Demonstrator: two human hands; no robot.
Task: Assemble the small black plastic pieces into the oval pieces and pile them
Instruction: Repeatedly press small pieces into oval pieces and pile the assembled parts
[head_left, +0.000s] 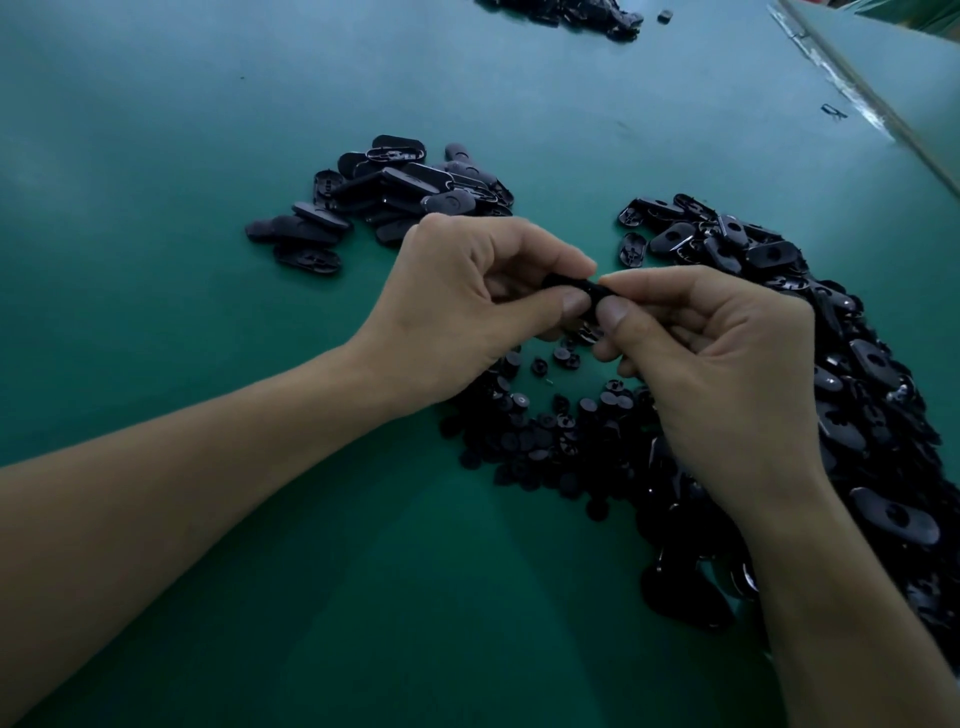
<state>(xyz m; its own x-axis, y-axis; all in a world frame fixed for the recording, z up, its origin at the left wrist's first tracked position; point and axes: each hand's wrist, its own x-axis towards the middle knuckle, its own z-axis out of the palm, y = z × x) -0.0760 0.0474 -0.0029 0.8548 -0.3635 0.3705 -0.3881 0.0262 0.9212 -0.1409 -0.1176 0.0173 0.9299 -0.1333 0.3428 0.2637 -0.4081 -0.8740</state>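
The left hand (467, 301) and the right hand (717, 374) are holding one oval piece (574, 288) in the air, just above the far edge of the heap of small black plastic pieces (550, 431). The fingers (574, 305) of both hands are clamping on it: each thumb is pressing the near side while the forefingers are curling over the top. Whether a small piece is already sitting in it cannot be told, because the fingers are covering the middle.

Handling, as a judgement: the oval piece is looking light, thin and stiff, a moulded plastic with a smooth skin, so a loose pinch is likely to be letting it slip. Take hold at the rounded ends or along the long edges, leaving the centre hole free. The small pieces are looking tiny and easily dropped, so a fingertip pinch on the round cap is suiting them.

The ovals are showing a plain black outer face with one hole and a ribbed, hollow underside. A loose supply of oval pieces (831, 322) is lying right of the heap, and a smaller pile (395, 197) is lying beyond it to the left, on the green surface (208, 156).
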